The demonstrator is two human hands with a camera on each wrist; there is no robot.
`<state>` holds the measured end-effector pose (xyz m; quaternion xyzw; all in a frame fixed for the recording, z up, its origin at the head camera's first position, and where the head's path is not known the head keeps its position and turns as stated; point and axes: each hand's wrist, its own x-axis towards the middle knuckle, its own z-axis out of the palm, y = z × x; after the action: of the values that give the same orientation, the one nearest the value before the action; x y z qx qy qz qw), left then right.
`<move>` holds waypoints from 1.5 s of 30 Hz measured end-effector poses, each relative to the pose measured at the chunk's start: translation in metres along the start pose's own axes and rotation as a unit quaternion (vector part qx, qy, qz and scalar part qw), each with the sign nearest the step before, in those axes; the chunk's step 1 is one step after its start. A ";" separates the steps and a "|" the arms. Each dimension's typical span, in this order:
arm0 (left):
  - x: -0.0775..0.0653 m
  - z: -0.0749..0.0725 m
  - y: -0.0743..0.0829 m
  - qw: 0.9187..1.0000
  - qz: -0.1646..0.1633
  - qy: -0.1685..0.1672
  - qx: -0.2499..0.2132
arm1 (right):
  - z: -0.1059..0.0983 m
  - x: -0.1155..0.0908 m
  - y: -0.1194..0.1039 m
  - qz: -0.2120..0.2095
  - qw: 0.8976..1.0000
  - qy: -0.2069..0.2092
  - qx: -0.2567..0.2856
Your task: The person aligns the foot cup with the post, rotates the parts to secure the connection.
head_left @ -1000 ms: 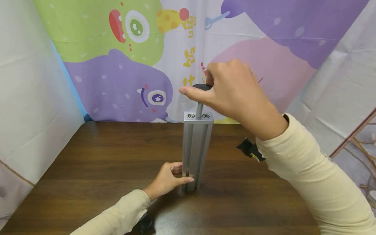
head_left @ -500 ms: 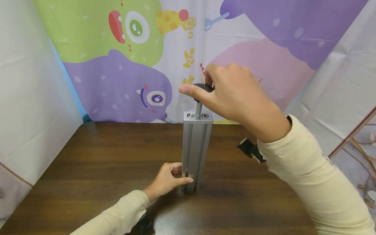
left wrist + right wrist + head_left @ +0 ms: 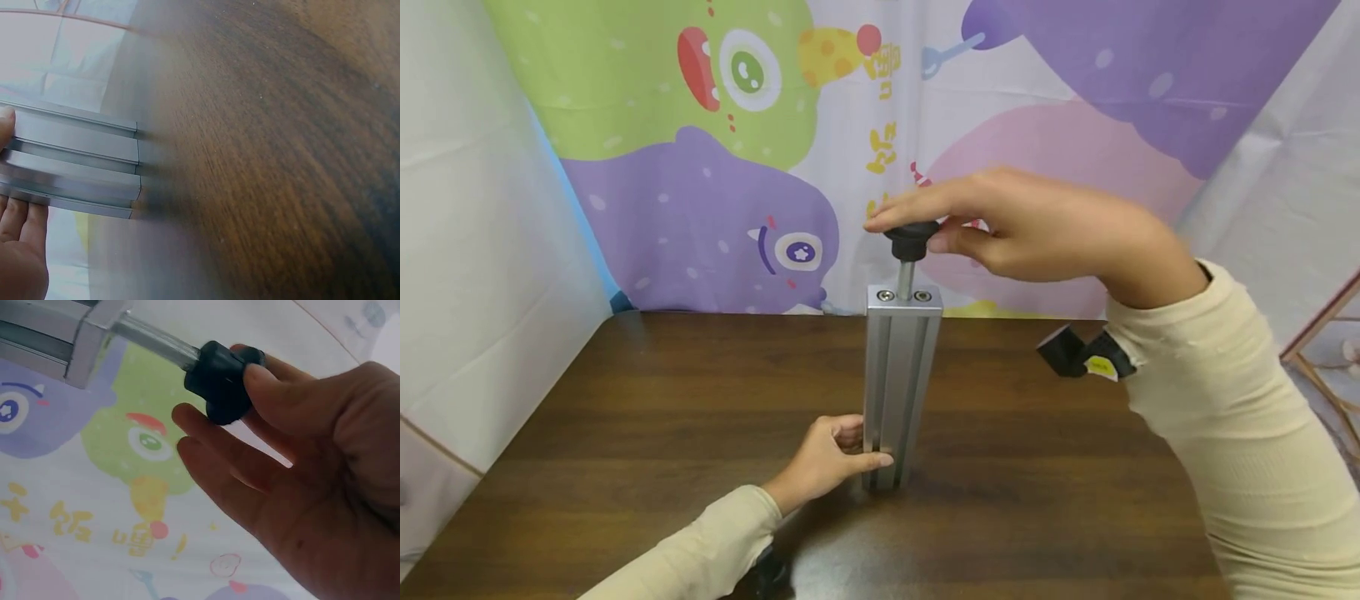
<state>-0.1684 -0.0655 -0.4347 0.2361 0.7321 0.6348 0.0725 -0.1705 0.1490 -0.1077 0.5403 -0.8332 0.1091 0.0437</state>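
Observation:
A silver aluminium profile stands upright on the wooden table, two screws showing in its top end. Out of that end rises a metal rod topped by a black knob. My left hand holds the profile low down, thumb on the front and fingers behind the left side. In the left wrist view the grooved profile meets the table. My right hand pinches the black knob, fingers laid across its top and thumb at its side. The right wrist view shows the thumb against it, two other fingers extended free.
The brown table spreads around the profile. A printed cartoon curtain hangs along its back edge, with white fabric at the left. A black device with a yellow label sits at the right sleeve.
My right hand has rotated around the knob: the thumb swung from the left to the right side, the fingers now point left, and the wrist moved right. My left hand stays put.

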 end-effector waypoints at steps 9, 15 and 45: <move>0.000 0.000 0.002 1.000 0.004 -0.004 0.000 | 0.006 0.014 -0.023 0.191 0.974 0.086 -0.082; 0.000 0.000 0.003 1.000 0.003 -0.003 -0.007 | 0.022 0.028 -0.034 0.303 0.921 0.171 -0.176; 0.000 -0.001 0.004 1.000 0.000 -0.001 -0.002 | -0.003 0.004 -0.022 0.113 0.991 0.015 -0.071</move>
<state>-0.1676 -0.0658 -0.4303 0.2364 0.7307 0.6362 0.0739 -0.1527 0.1371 -0.1015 0.4362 -0.8940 0.0621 0.0821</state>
